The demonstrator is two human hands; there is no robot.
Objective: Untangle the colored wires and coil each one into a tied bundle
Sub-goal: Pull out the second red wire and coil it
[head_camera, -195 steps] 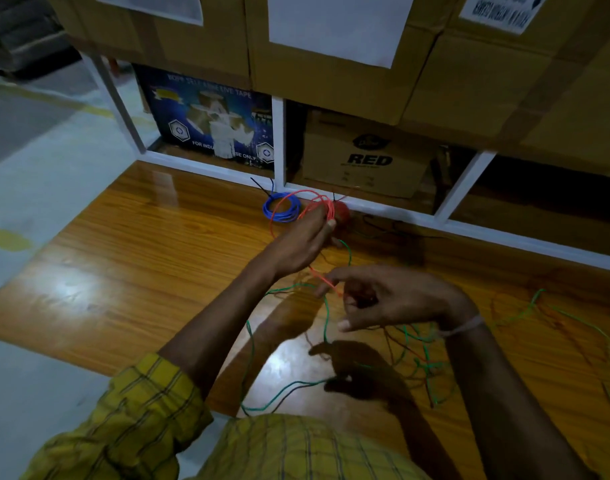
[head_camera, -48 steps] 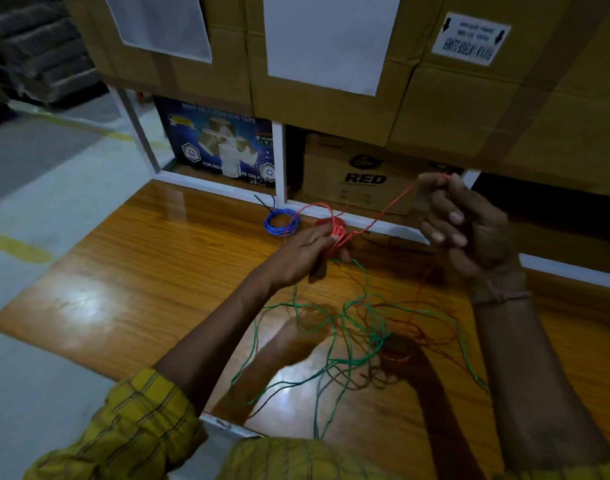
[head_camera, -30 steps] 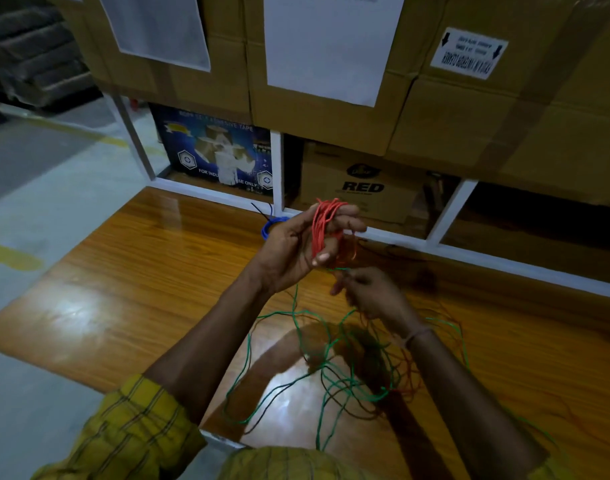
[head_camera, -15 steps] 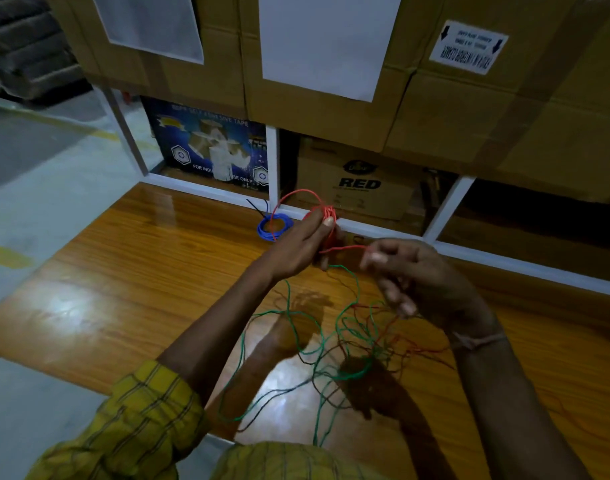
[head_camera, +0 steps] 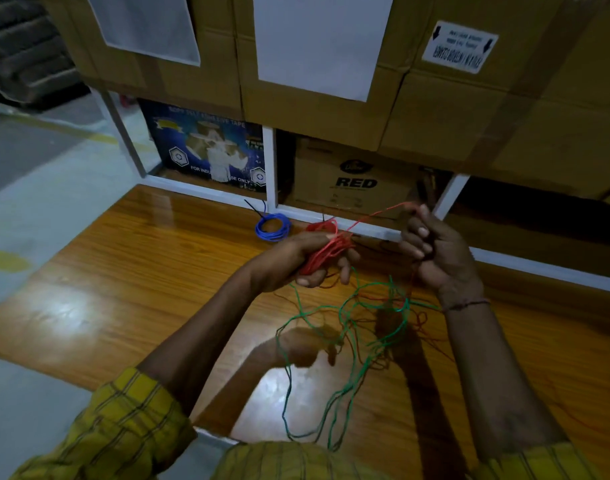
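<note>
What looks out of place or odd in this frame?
Only the expected mess: thin green wire sprawls in a snarl with darker strands on the glossy wooden board. One white label on a cardboard box is upside down. The coiled blue wire bundle lies tidy.

I'm looking into a storeroom or warehouse corner — taped cardboard cartons (head_camera: 435, 109) are stacked on a white metal rack (head_camera: 270, 168), some with blank white sheets (head_camera: 317, 39) stuck on and one with a handling label (head_camera: 459, 46). Under the shelf I see a box printed "RED" (head_camera: 355, 183) and a blue carton (head_camera: 210, 147) marked self adhesive tape, for industrial use only. A grey concrete floor with a yellow painted line (head_camera: 5, 259) runs beside the glossy wooden board (head_camera: 140, 271) — stock-keeping space, not a home.
</note>
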